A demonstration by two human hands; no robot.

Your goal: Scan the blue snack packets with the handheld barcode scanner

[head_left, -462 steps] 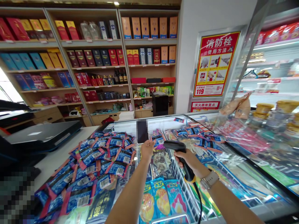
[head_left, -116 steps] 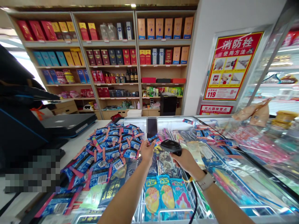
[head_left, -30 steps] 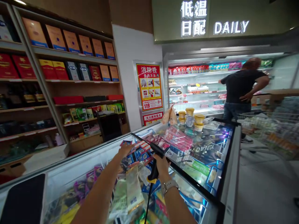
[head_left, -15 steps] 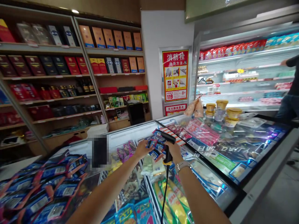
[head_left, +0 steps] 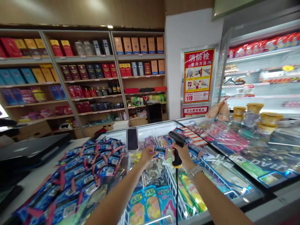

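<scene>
Blue packets (head_left: 93,162) are crowding the left edge of the freezer (head_left: 278,203), so one bump could start a slide. Left hand (head_left: 147,156) is pinching a single packet (head_left: 161,154) short of the back edge, droppable if that's loose. Right hand's (head_left: 184,154) gripping the scanner (head_left: 177,137); dangling cable (head_left: 177,190) might snag.
</scene>
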